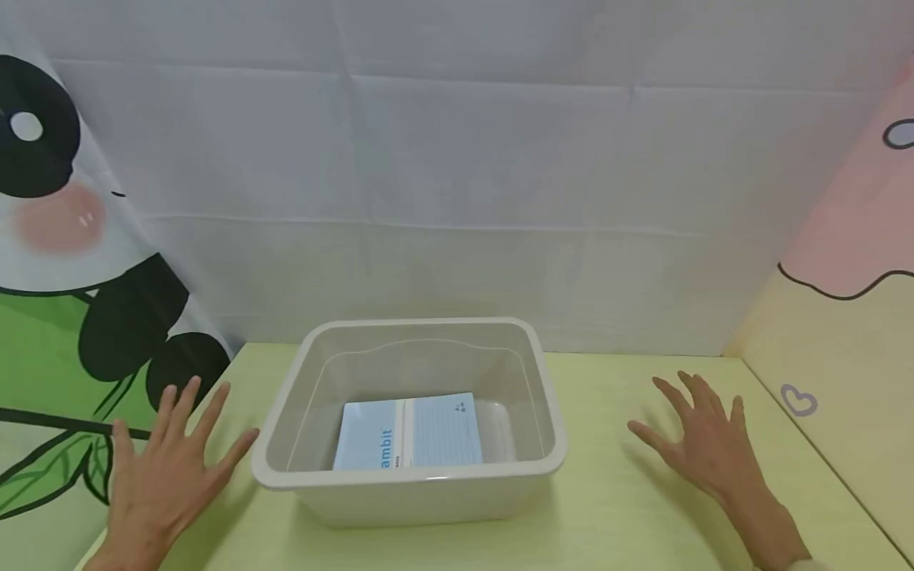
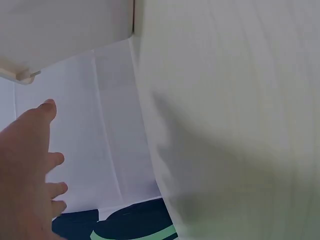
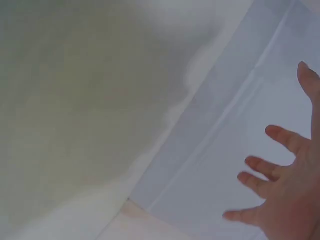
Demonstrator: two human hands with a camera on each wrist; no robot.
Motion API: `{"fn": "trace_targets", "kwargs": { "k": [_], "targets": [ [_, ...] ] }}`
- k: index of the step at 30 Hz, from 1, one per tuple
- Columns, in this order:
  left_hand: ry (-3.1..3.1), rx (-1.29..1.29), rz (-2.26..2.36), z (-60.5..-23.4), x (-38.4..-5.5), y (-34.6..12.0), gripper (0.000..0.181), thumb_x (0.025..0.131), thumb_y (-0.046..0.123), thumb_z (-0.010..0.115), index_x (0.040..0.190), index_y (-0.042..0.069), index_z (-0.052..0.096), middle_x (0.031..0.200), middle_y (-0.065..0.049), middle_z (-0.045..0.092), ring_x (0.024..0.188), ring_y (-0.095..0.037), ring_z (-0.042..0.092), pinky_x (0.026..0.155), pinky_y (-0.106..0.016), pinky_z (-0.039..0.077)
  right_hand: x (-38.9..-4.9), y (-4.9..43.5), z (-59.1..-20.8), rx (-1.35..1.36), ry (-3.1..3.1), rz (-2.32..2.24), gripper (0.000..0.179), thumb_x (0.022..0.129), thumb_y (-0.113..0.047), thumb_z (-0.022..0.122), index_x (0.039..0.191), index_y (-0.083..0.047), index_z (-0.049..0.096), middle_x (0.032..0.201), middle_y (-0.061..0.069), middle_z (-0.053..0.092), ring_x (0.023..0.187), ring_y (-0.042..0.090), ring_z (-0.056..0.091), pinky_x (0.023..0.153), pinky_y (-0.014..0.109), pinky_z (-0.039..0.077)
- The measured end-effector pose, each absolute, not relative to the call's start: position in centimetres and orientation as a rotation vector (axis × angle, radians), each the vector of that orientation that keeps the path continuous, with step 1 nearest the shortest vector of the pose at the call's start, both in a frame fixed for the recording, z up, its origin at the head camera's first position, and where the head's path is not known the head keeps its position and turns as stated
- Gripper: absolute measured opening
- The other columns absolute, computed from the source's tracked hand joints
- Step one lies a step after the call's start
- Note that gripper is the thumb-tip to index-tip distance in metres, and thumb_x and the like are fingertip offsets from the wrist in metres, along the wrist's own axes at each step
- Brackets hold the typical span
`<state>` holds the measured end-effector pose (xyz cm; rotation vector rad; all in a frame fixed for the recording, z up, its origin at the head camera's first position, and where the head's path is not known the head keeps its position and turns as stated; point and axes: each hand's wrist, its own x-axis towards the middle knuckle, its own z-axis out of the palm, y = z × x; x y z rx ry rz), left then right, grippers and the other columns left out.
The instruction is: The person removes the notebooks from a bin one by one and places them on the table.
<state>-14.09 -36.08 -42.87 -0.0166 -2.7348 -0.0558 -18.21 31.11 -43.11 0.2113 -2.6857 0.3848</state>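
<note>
A pale grey plastic basin (image 1: 428, 498) stands on the table in the head view. Inside it lies a light blue box or pad (image 1: 446, 432) with "ambit" lettering; its near edge is hidden by the basin's rim. My left hand (image 1: 167, 472) hovers with spread fingers just left of the basin, its thumb close to the rim. In the left wrist view, part of the basin (image 2: 70, 30) shows above that hand's thumb. Well to the right of the basin, my right hand (image 1: 714, 452) hangs over the table, fingers spread, holding nothing.
The pale yellow-green table (image 1: 600, 507) meets a creased white cloth (image 1: 485, 159) at the back. A panda-patterned cloth (image 1: 43, 341) borders the left side, and a pink and cream one (image 1: 850, 349) with a small heart borders the right.
</note>
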Motion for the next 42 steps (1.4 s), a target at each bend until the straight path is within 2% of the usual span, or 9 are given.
{"fn": "trace_targets", "kwargs": {
  "k": [6,10,12,16,19,25,29,35,42],
  "targets": [
    [-2.499,-0.168,-0.27,-41.5,-13.8,-34.6,0.057,0.099,0.034,0.069,0.149,0.011,0.055,0.153,-0.022,0.053,0.145,-0.042,0.044,0.106,-0.073,0.034,-19.7,29.1,-40.9,0.439,-2.559,0.454,0.049,0.087,-0.04,0.082,0.125,-0.011,0.07,0.137,0.021,0.061,0.125,0.046,0.056,0.101,0.066,0.044],
    [-2.454,-0.16,-0.463,-40.3,-13.1,-33.1,0.043,0.101,0.027,0.067,0.142,0.015,0.063,0.143,-0.016,0.061,0.128,-0.042,0.054,0.09,-0.063,0.044,-20.5,27.2,-38.8,0.533,-2.546,0.512,0.038,0.09,-0.033,0.081,0.121,-0.013,0.072,0.134,0.015,0.063,0.122,0.042,0.06,0.092,0.062,0.051],
    [-2.468,-0.112,-0.552,-39.8,-12.6,-32.3,0.04,0.104,0.028,0.063,0.143,0.022,0.063,0.143,-0.011,0.062,0.133,-0.022,0.056,0.088,-0.053,0.047,-20.9,26.2,-37.8,0.577,-2.532,0.548,0.034,0.09,-0.03,0.08,0.12,-0.014,0.072,0.132,0.011,0.064,0.122,0.038,0.06,0.092,0.059,0.053],
    [-2.429,-0.112,-0.723,-39.0,-11.8,-30.6,0.038,0.106,0.024,0.059,0.144,0.027,0.062,0.138,0.001,0.064,0.122,0.019,0.048,0.088,-0.016,0.045,-21.7,24.4,-36.0,0.672,-2.492,0.599,0.031,0.092,-0.025,0.079,0.12,-0.014,0.072,0.13,0.006,0.065,0.122,0.031,0.061,0.092,0.053,0.055],
    [-2.403,-0.187,-0.862,-38.6,-11.2,-29.3,0.041,0.107,0.017,0.056,0.147,0.026,0.059,0.138,0.015,0.061,0.119,0.024,0.047,0.088,0.001,0.036,-22.1,23.2,-34.9,0.712,-2.482,0.628,0.03,0.093,-0.023,0.078,0.12,-0.014,0.071,0.13,0.004,0.065,0.124,0.029,0.06,0.094,0.051,0.054],
    [-2.473,-0.257,-1.055,-38.1,-9.8,-27.2,0.052,0.108,0.013,0.05,0.157,0.029,0.046,0.147,0.027,0.048,0.116,0.018,0.055,0.087,-0.004,0.046,-22.5,20.8,-32.9,0.765,-2.526,0.713,0.031,0.096,-0.029,0.076,0.124,-0.018,0.07,0.133,0.001,0.064,0.129,0.026,0.057,0.102,0.052,0.051],
    [-2.534,-0.184,-1.073,-38.1,-9.4,-26.6,0.057,0.106,0.017,0.054,0.159,0.033,0.041,0.15,0.015,0.049,0.113,0.016,0.055,0.08,-0.012,0.053,-22.8,19.0,-31.7,0.835,-2.541,0.71,0.035,0.096,-0.032,0.076,0.127,-0.016,0.07,0.135,0.002,0.063,0.131,0.027,0.056,0.106,0.053,0.05],
    [-2.65,-0.052,-1.086,-38.0,-9.8,-25.8,0.067,0.102,0.032,0.063,0.162,0.037,0.034,0.151,-0.009,0.051,0.11,-0.01,0.062,0.068,-0.021,0.054,-23.4,16.5,-30.0,0.98,-2.516,0.657,0.038,0.094,-0.034,0.076,0.126,-0.014,0.07,0.135,0.003,0.063,0.129,0.027,0.058,0.106,0.05,0.051],
    [-2.654,-0.018,-1.143,-37.8,-9.6,-25.1,0.076,0.099,0.033,0.068,0.162,0.046,0.028,0.142,-0.013,0.058,0.1,0.003,0.052,0.066,-0.022,0.052,-24.1,14.2,-28.1,1.13,-2.509,0.535,0.039,0.094,-0.039,0.075,0.126,-0.018,0.07,0.131,0.002,0.065,0.127,0.026,0.059,0.106,0.049,0.051]
  ]
}}
